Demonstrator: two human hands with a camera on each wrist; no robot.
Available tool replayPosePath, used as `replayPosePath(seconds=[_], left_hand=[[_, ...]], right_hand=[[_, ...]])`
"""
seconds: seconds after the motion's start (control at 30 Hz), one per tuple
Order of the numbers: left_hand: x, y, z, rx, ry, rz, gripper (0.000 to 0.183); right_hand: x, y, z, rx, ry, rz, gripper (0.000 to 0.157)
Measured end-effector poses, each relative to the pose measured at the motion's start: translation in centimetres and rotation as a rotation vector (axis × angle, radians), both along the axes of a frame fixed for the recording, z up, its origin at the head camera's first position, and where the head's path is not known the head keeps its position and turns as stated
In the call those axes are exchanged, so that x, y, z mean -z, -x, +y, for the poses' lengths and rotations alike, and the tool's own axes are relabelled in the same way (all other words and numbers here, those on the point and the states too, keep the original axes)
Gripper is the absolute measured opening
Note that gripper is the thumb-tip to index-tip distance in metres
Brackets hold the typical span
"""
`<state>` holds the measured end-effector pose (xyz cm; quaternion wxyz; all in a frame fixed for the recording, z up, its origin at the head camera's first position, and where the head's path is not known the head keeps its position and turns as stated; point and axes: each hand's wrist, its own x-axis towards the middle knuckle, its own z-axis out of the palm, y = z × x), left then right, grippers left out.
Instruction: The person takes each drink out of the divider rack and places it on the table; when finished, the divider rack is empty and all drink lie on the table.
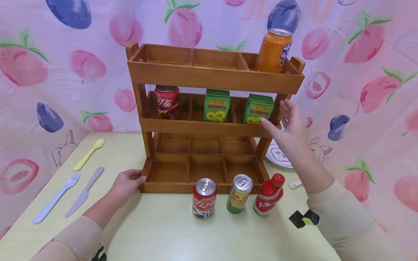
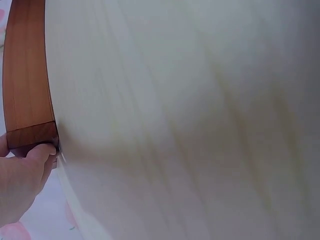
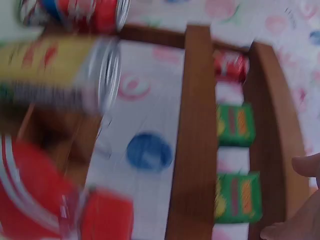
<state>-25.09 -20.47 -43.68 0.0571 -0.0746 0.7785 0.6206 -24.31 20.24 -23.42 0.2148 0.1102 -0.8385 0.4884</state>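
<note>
A three-tier wooden rack (image 1: 215, 77) stands on the table. My left hand (image 1: 126, 185) grips its lower left front corner; in the left wrist view the thumb (image 2: 41, 151) presses against the wood. My right hand (image 1: 291, 128) is raised beside the right end of the middle tier, fingers spread and holding nothing. Nearest to it is a green drink carton (image 1: 258, 108), with a second green carton (image 1: 217, 105) in the middle compartment. A red cola can (image 1: 167, 102) occupies the left one. On the top tier, an orange soda can (image 1: 274, 50) sits in the right compartment.
Before the rack stand a red cola can (image 1: 204, 198), a yellow-green Red Bull can (image 1: 239, 194) and a red bottle (image 1: 269, 195). A yellow spoon (image 1: 89, 154), blue fork (image 1: 56, 198) and grey knife (image 1: 84, 193) lie left. A white plate (image 1: 279, 156) lies behind the right forearm.
</note>
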Motion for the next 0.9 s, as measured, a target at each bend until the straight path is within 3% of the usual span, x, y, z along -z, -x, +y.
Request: replayPosePath(seconds=[0.07,0.3,0.47,0.6,0.67,0.73,0.9], left_hand=[[0.1,0.0,-0.1,-0.003,-0.003,0.002,0.043],[0.2,0.0,-0.1,0.0,-0.021,-0.002,0.044],[0.0,0.1,0.0,-0.005,-0.019,-0.012,0.043],[0.0,0.1,-0.1,-0.006,-0.008,-0.017,0.043],[0.2,0.2,-0.2,-0.004,-0.006,-0.016,0.043],[0.3,0.2,-0.2,-0.003,-0.009,-0.015,0.043],[0.5,0.4,-0.3,0.002,-0.02,-0.009,0.045]], right_hand=[[-0.2,2.1,1.0,0.033,-0.038,-0.026,0.079],[0.6,7.3,2.3,-0.059,-0.101,-0.07,0.067],[0.8,9.1,2.3,-0.02,-0.187,-0.154,0.076],[1.0,9.4,2.3,-0.031,-0.15,-0.157,0.072],[1.4,9.0,2.2,-0.032,-0.126,-0.11,0.068],[2.0,8.5,2.0,-0.03,-0.113,-0.005,0.063],[2.4,5.8,0.6,-0.053,-0.146,0.397,0.052]])
